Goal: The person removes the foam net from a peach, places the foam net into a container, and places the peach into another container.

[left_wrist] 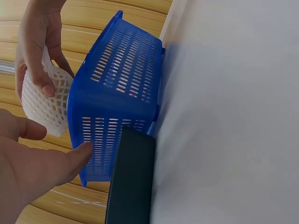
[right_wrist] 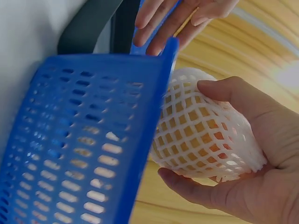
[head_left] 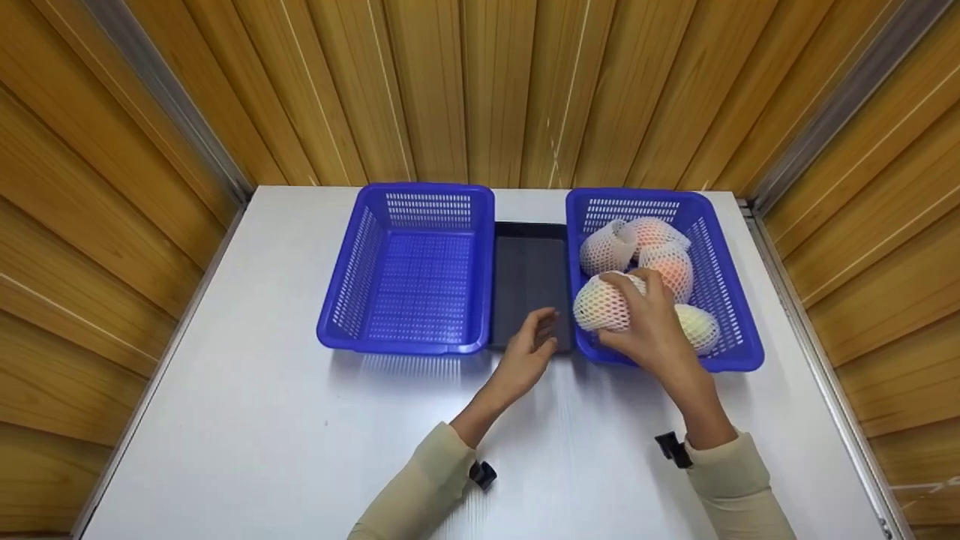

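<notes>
My right hand (head_left: 649, 326) grips a round fruit in a white foam net (head_left: 602, 303), yellowish with a reddish patch, thumb and fingers curled about it. It is up at the rim of the right blue basket (head_left: 739, 330), above the left front corner. Inside that basket lie several more net-wrapped fruits, among them a reddish one (head_left: 667, 268) and a pale yellow-green one (head_left: 697, 328). Over the front of a black tray (head_left: 531, 277), my left hand (head_left: 525, 356) is held with fingers relaxed and nothing in it. In the left wrist view the held fruit (left_wrist: 44, 102) is just beyond its fingertips.
Another blue basket (head_left: 420, 347) stands on the left with its bare slotted floor showing. The black tray sits between the two baskets. All stand on a white table (head_left: 247, 420), walled by wood-patterned panels (head_left: 495, 90) behind and at both sides.
</notes>
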A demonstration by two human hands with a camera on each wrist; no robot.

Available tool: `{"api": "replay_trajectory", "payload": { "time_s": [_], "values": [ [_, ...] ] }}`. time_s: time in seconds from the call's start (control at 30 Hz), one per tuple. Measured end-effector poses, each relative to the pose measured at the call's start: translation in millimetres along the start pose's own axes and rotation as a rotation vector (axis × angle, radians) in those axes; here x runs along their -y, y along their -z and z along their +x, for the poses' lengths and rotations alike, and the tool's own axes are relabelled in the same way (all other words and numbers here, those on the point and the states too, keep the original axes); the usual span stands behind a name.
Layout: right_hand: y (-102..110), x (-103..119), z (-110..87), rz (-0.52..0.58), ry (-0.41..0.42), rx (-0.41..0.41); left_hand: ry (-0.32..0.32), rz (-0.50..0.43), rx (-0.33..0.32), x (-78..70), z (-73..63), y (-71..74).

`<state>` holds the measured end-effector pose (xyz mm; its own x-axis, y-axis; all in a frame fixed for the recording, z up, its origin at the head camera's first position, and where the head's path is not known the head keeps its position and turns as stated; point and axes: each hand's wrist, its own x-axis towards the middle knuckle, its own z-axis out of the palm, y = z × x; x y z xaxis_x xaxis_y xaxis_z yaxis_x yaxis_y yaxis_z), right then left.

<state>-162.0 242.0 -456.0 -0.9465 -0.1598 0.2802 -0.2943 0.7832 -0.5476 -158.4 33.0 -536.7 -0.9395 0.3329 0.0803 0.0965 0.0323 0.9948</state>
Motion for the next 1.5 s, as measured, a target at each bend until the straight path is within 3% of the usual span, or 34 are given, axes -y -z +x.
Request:
{"api": "replay_trajectory", "payload": {
  "time_s": [0.2, 0.33, 0.5, 0.7, 1.0, 1.23, 1.5],
  "values": [
    [-0.7, 15.9, -3.4, -0.023, 0.071, -0.019, -0.047, 0.275, 0.017, -11.6, -13.0, 11.8],
    [-3.0, 24.0, -6.1, -0.033, 0.122, -0.035, -0.123, 0.476, 0.031, -14.0, -23.2, 20.1],
    [-5.1, 34.1, -11.1, -0.035, 0.168, -0.006, -0.192, 0.634, 0.086, -13.0, -38.2, 31.3],
    [-12.3, 47.0, -19.1, -0.029, 0.185, 0.037, -0.175, 0.709, 0.102, -9.2, -57.2, 43.1],
    [-43.9, 59.8, -30.4, -0.065, 0.288, 0.152, -0.141, 0.795, 0.132, 2.8, -80.2, 62.1],
    [-63.3, 57.7, -35.9, -0.042, 0.312, 0.265, -0.159, 0.905, 0.102, 12.5, -89.7, 75.9],
    [-90.4, 46.5, -35.7, -0.143, 0.302, 0.365, -0.164, 0.963, 0.062, 17.7, -90.3, 79.9]
  ]
}}
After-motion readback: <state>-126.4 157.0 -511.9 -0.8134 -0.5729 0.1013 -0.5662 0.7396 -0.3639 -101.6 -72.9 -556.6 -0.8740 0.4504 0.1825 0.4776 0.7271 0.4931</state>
